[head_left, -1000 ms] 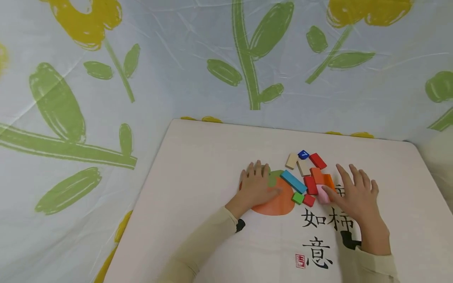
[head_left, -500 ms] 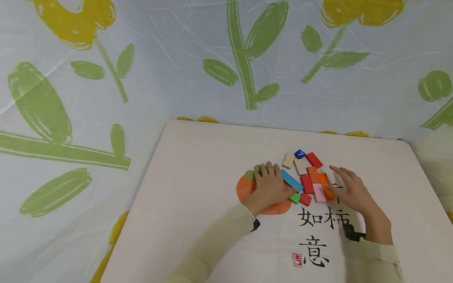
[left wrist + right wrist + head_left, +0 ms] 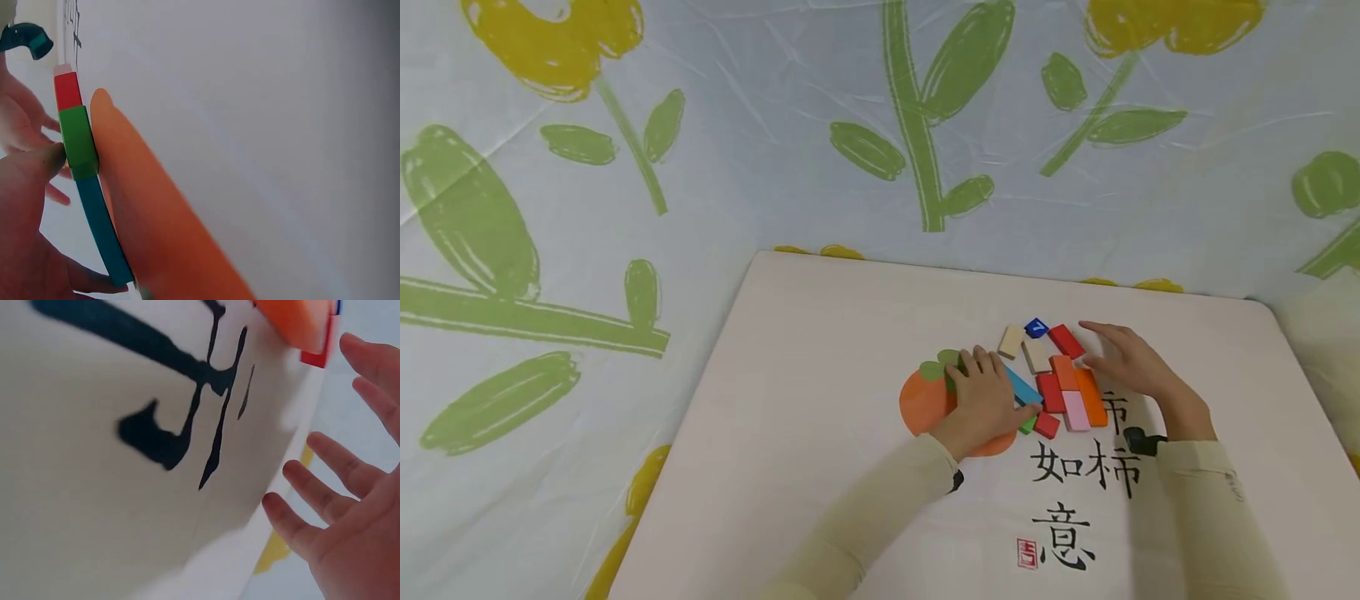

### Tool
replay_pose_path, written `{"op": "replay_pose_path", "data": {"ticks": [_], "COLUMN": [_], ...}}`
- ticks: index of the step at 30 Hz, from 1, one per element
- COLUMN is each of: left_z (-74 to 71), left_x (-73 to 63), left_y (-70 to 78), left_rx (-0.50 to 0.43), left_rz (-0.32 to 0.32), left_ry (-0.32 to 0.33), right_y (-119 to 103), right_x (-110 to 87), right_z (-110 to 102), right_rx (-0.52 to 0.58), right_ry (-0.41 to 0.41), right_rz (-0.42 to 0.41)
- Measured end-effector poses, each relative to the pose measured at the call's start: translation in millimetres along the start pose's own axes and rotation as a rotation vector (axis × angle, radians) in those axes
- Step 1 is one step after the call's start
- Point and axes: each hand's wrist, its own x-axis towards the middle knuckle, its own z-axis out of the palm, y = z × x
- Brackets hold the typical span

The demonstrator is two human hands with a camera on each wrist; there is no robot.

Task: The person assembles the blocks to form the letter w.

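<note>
A tight cluster of coloured wooden blocks lies on the table. My left hand (image 3: 985, 398) is at its left side, partly covering the long blue block (image 3: 1024, 388). In the left wrist view the thumb touches the green block (image 3: 78, 137), and a finger reaches the blue block's end. My right hand (image 3: 1131, 362) hovers at the right side, fingers extended, near the upper red block (image 3: 1066, 340) and the orange block (image 3: 1092, 398). In the middle are an orange-red block (image 3: 1063, 372), a pink block (image 3: 1077, 411), another red block (image 3: 1051, 392) and a small red block (image 3: 1047, 424).
Two beige blocks, one at the left (image 3: 1011, 341), and a dark blue block with a number (image 3: 1036, 327) sit at the cluster's far side. The pale table mat (image 3: 820, 350) bears a printed orange fruit (image 3: 921, 404) and black characters (image 3: 1063, 533). Flowered cloth (image 3: 775, 125) hangs behind.
My left hand has moved right, from over the printed fruit to the blue and green blocks. The right hand has moved away from me, from beside the pink block towards the upper red block.
</note>
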Motion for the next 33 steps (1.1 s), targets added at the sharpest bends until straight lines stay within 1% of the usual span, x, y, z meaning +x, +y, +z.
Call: {"op": "replay_pose_path", "data": {"ticks": [3,5,10,14,22,29,33], "left_z": [-0.7,-0.7,0.1,1.1,0.4,-0.6,-1.1], "left_x": [-1.4,-1.7,-1.8,-1.6,-3.1,-4.0,-3.5], "left_y": [1.3,2.1,3.2,3.7,2.5,-0.5,-3.0], "left_rx": [0.014,0.018,0.014,0.012,0.026,0.008,-0.021], "left_rz": [-0.002,-0.003,-0.005,-0.007,-0.004,0.005,0.006], "left_ry": [0.006,0.012,0.014,0.01,0.004,0.033,0.052], "right_y": [3,3,0,0,-4,-5,-6], "right_x": [10.9,16.5,25.4,27.7,27.1,26.1,26.7], "right_z": [-1,-1,2,6,8,7,7], "right_rx": [0.0,-0.011,-0.069,-0.099,-0.09,-0.083,-0.087], "right_ry": [-0.051,-0.083,-0.136,-0.136,-0.13,-0.121,-0.121], "right_rz": [-0.007,0.004,0.057,0.087,0.092,0.082,0.081]}}
